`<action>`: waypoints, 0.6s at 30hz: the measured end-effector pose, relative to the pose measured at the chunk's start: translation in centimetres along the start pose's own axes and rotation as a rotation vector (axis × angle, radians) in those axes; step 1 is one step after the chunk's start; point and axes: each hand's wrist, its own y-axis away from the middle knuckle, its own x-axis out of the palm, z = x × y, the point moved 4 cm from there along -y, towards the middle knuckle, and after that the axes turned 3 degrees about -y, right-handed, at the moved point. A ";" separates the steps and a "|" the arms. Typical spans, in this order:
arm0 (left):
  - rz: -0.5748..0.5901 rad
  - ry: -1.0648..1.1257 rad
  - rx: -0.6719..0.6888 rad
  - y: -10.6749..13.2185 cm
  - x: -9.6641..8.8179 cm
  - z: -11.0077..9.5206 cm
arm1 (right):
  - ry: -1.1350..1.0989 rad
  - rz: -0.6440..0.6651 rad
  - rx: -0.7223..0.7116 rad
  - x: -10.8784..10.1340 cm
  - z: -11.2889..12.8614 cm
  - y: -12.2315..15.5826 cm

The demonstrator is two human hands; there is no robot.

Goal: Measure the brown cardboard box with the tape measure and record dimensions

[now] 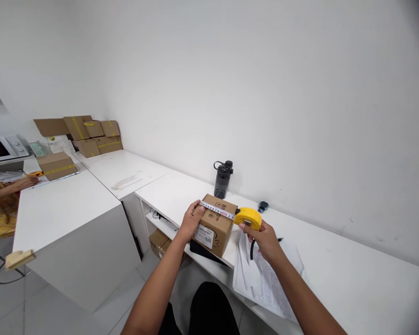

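A brown cardboard box (pixel 224 229) with a white label rests at the front edge of the white counter. Across its top lies the white blade of a yellow tape measure (pixel 248 217), drawn out from the case. My right hand (pixel 263 236) is closed around the case just right of the box, and a black strap hangs below it. At the box's left edge, my left hand (pixel 192 219) pinches the blade's end against the cardboard. The metal tip is hidden by my fingers.
Behind the box stands a dark water bottle (pixel 223 180). A watch-like item (pixel 263 206) and written papers (pixel 265 284) lie to the right. Far left, another person's hand (pixel 27 181) is near a carton (pixel 57 166); stacked cartons (pixel 108 144) and a microwave (pixel 3 148) stand beyond.
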 end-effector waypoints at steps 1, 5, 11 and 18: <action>0.005 -0.014 -0.002 0.0 0.0 -0.1 | -0.002 0.000 0.006 0.0 0.0 0.0; -0.015 -0.002 -0.001 -0.2 0.1 -0.1 | 0.007 -0.003 0.016 0.0 0.0 -0.1; -0.030 0.014 -0.027 -0.5 0.1 0.3 | -0.042 -0.003 0.038 -0.1 -0.5 -0.3; -0.037 0.043 -0.040 -0.6 0.2 0.3 | -0.062 0.013 0.038 0.2 -0.3 -0.3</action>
